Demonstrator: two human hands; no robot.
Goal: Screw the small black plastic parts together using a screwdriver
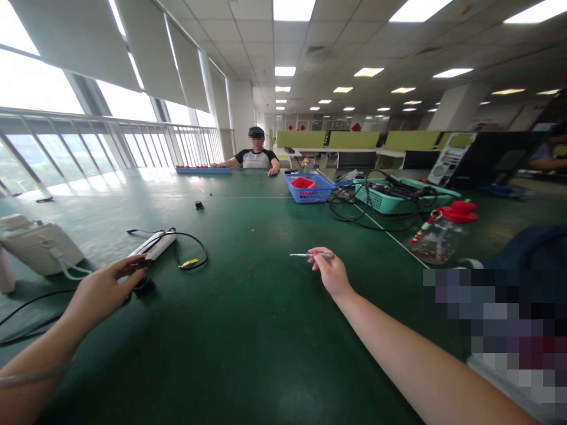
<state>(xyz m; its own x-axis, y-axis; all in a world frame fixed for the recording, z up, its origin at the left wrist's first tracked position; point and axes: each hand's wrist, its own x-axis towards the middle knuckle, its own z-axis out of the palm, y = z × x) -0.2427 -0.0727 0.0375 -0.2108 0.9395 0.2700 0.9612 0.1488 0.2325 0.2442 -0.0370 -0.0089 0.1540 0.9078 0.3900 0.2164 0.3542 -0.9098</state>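
Note:
Over the green table [248, 330], my right hand [330, 271] is closed around a thin screwdriver [301, 255] whose metal tip points left. At the left, the fingers of my left hand [104, 289] pinch a small black object [142, 262], too small to identify. Just beyond that hand lies a white power strip [160, 243], with a black cable [206, 251] bearing a yellow tag looped beside it. Another black round item [144, 287] sits directly below my left fingertips.
A white device [42, 245] stands at the left edge. Farther back are a blue basket [310, 192], a green basket [385, 200] with tangled cables and a red-lidded jar [438, 239]. A person [257, 156] sits at the far end.

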